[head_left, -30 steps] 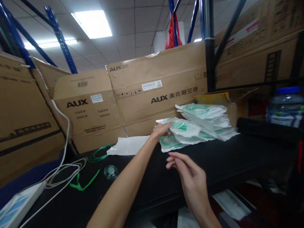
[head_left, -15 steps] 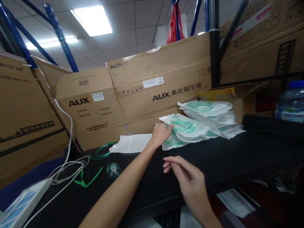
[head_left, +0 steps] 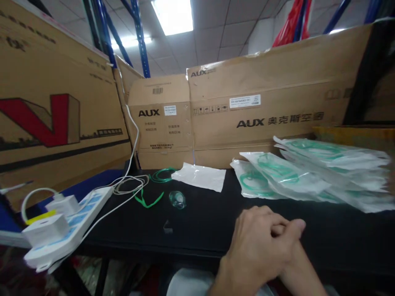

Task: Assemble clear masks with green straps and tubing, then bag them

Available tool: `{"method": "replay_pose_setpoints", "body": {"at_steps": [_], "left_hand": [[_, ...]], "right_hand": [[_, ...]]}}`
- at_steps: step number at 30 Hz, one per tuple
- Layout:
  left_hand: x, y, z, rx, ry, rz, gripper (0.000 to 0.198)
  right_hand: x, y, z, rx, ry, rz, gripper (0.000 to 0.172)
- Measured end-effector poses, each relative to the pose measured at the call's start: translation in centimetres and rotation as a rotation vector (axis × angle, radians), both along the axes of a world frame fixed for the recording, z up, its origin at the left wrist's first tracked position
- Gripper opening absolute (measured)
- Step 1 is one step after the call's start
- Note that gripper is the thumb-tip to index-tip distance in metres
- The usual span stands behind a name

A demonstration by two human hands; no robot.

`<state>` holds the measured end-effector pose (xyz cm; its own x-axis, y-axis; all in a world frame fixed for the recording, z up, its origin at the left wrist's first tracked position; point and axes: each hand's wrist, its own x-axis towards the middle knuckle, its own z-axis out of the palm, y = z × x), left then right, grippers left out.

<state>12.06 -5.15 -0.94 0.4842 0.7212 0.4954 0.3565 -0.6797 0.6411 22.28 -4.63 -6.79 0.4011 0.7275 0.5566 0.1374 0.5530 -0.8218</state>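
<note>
My left hand (head_left: pixel 257 246) is folded over my right hand, with its thumb lying across at the right. Most of the right hand is covered; its wrist (head_left: pixel 304 263) comes out below, and its fingers are hidden. Both hands are at the front of the black tabletop (head_left: pixel 203 222). Behind them lies a pile of clear-and-white pouches (head_left: pixel 277 172) with green tubing inside. To the left are a flat white pouch (head_left: pixel 200 176), coiled green tubing (head_left: pixel 162 176), a green strap (head_left: pixel 148 202) and a small clear greenish plastic piece (head_left: pixel 177 200).
A white power strip (head_left: pixel 80 218) with plugged-in chargers (head_left: pixel 46 230) and loose white cable (head_left: pixel 132 181) occupies the left end. A small dark object (head_left: pixel 168 227) sits near the front edge. Cardboard panels (head_left: pixel 216 135) stand along the back, and a large box (head_left: pixel 58 123) at left.
My left hand has left the pouches and come back to the front, where it now covers my right hand. The view has turned left, showing more of the power strip.
</note>
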Motion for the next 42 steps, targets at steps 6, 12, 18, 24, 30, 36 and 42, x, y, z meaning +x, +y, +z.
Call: {"method": "replay_pose_setpoints", "body": {"at_steps": [6, 12, 18, 24, 30, 36, 42], "left_hand": [[-1.7, -0.7, -2.4, -0.016, -0.21, -0.002, 0.017], [-1.8, -0.9, -3.0, -0.118, -0.346, 0.102, 0.054], [-1.7, -0.8, -3.4, -0.118, -0.251, 0.09, 0.04], [-1.7, -0.3, -3.4, -0.154, -0.212, 0.048, 0.032], [-2.0, -0.5, -3.1, -0.24, -0.179, 0.015, 0.036], [-1.9, -0.4, -3.2, -0.204, -0.159, 0.017, 0.036], [-1.7, -0.4, -3.4, -0.162, -0.163, 0.05, 0.032]], "right_hand": [[-1.3, -1.4, 1.6, -0.163, -0.427, 0.107, 0.024], [1.0, -0.7, 5.4, -0.092, -0.602, -0.281, 0.028], [9.5, 4.1, 11.5, -0.281, -0.89, -0.8, 0.031], [15.3, 7.9, 11.2, -0.506, -0.971, -0.54, 0.027], [15.7, 8.9, 9.9, -0.664, -1.081, -0.443, 0.02], [18.1, 8.6, 10.9, -0.764, -1.198, -0.612, 0.021], [20.1, 8.4, 8.9, -0.762, -1.239, -0.65, 0.03]]}}
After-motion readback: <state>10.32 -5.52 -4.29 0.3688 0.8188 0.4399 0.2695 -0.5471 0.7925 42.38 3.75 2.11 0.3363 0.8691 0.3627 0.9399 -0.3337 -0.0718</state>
